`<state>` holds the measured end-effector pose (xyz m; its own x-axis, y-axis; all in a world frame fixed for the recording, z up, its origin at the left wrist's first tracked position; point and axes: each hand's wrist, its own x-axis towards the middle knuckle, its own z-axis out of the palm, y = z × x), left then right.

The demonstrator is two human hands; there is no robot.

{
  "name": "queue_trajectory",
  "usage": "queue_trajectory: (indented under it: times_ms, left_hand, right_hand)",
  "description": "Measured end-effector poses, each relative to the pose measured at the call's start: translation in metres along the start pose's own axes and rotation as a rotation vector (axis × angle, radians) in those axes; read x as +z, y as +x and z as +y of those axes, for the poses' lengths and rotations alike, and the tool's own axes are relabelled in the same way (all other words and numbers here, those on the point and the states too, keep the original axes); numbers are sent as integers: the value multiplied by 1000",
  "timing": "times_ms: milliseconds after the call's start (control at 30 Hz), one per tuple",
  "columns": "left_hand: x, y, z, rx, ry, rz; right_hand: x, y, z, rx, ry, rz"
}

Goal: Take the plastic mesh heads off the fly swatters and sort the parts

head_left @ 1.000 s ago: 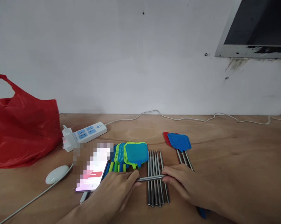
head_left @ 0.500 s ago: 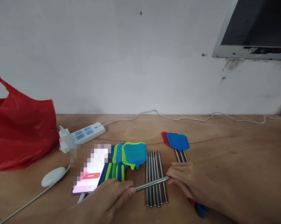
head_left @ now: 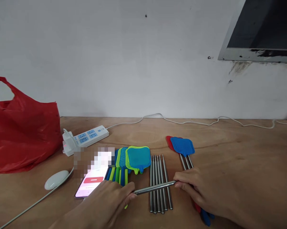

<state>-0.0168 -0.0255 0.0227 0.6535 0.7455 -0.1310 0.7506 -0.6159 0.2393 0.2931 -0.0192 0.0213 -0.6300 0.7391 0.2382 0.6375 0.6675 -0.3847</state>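
Note:
A shiny metal rod (head_left: 155, 188) is held nearly level between my two hands, its right end slightly higher. My left hand (head_left: 112, 195) is closed round the left end, and my right hand (head_left: 188, 184) pinches the right end; both ends are hidden by fingers. Beneath the rod, several similar metal rods (head_left: 160, 202) lie side by side on the table. Blue and yellow-green fly swatter heads (head_left: 138, 157) and loose coloured handles (head_left: 118, 174) lie beyond my left hand. Under my right hand are fly swatters with metal shafts, a blue head (head_left: 182, 145) overlapping a red one (head_left: 170, 143).
On the left stand a red plastic bag (head_left: 26, 133) and a white power strip (head_left: 93, 135). A lit phone (head_left: 93, 181), partly pixelated, and a white oval device (head_left: 56, 180) with a cord lie nearer. A thin white cable (head_left: 176, 121) runs along the wall.
The hands have moved slightly apart, showing more of the rod between them. The whole view has shifted a little. Both hands keep their hold.

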Motion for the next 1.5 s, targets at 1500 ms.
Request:
queue_trajectory:
  times_ms: [1500]
  left_hand:
    - [-6, 13, 6, 92, -24, 113]
  right_hand:
    - [22, -1, -10, 57, 94, 64]
